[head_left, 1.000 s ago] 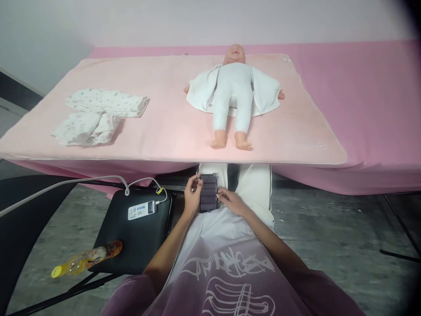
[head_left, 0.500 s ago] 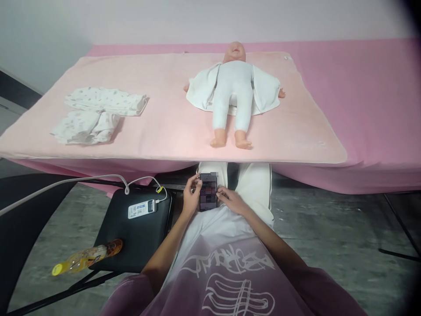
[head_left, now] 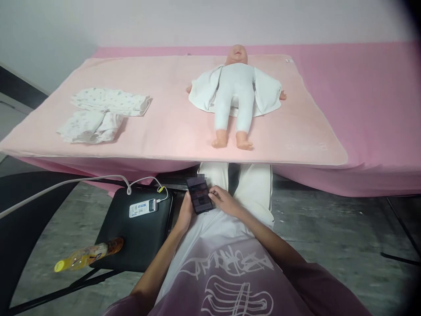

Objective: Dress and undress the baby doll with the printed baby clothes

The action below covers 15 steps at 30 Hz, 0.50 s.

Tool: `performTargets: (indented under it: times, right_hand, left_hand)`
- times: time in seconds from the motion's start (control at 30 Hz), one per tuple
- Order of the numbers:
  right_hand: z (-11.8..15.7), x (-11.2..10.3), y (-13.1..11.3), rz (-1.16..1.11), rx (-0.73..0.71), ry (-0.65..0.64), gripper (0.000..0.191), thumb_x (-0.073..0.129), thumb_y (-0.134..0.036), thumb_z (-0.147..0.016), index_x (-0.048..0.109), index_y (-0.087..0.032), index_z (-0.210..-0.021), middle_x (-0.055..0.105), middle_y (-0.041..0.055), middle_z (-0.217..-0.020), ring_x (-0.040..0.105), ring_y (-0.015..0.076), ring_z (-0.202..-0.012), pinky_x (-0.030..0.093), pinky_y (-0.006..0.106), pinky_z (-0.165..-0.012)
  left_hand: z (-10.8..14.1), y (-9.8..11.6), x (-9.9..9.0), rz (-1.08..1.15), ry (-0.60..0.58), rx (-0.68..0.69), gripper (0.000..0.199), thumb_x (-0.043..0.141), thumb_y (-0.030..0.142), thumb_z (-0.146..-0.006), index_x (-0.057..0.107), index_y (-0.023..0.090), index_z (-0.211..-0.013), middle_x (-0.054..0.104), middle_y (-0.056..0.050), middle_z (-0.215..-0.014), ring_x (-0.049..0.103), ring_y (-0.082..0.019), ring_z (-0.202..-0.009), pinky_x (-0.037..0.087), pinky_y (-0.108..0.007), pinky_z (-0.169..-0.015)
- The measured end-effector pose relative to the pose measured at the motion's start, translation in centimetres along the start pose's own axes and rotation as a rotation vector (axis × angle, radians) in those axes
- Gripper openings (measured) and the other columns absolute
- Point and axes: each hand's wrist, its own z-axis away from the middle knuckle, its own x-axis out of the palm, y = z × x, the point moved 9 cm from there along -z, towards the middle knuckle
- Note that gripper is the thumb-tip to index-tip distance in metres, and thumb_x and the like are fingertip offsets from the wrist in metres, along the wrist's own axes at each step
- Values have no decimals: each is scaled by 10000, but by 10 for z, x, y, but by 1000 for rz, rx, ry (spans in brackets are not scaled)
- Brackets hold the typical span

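Over my lap, a dark smartphone (head_left: 200,195) is tilted with its top leaning left; its screen is blurred out. My left hand (head_left: 186,211) is closed around its left edge, the fingers mostly hidden behind it. At the opposite edge, the curled fingers of my right hand (head_left: 223,199) pinch the phone's side. On the table beyond lies a baby doll (head_left: 237,85) on its back in white clothing, arms spread and feet toward me. To its left are two folded patterned baby garments (head_left: 110,102), one nearer the front (head_left: 90,127).
A pink mat (head_left: 164,131) covers much of the pink-draped table (head_left: 362,109). Left of me, a black stool (head_left: 141,237) carries a white power bank (head_left: 143,208) with a cable (head_left: 98,177). A yellow-capped bottle (head_left: 88,256) lies across the stool's edge.
The phone has tilted and shifted slightly left between my hands. My left thumb and fingers have moved off its front face to its edge and back. The doll and garments stay put.
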Motion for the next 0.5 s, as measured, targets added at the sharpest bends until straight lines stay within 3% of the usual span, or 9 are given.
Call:
performTargets:
  times: [0.1, 0.2, 0.33, 0.5]
  right_hand:
    - [-17, 17, -21, 15, -72, 23, 308, 583, -518, -1155, 692, -233, -1113, 770, 66, -1153, 720, 218, -1055, 552, 357, -998]
    - [-28, 40, -34, 3, -128, -72, 265, 650, -482, -1133, 748, -236, -1124, 814, 52, -1118, 749, 205, -999, 565, 340, -952]
    - [-23, 44, -30, -59, -106, -168, 315, 606, -495, -1154, 759, -221, -1164, 816, 53, -1042, 753, 197, -949, 571, 330, -899]
    - [-7, 24, -10, -141, -2, -154, 426, 560, -603, -1156, 754, -224, -1144, 785, 41, -967, 722, 192, -893, 564, 326, -858]
  left_hand:
    - [6, -6, -9, 216, 21, -103, 702, 702, 744, -1039, 760, 188, -1464, 784, -149, -1456, 658, -358, -1485, 485, -493, -1304]
    - [21, -6, -42, 356, 105, -150, 702, 659, 699, -1078, 697, 208, -1578, 783, -150, -1479, 695, -367, -1466, 523, -537, -1288]
    - [50, -11, -116, 410, 318, -124, 631, 553, 638, -1137, 662, 256, -1628, 800, -130, -1453, 741, -354, -1406, 554, -568, -1262]
    - [88, -31, -213, 254, 707, -77, 540, 407, 527, -1196, 698, 266, -1568, 831, -94, -1353, 730, -308, -1417, 619, -460, -1183]
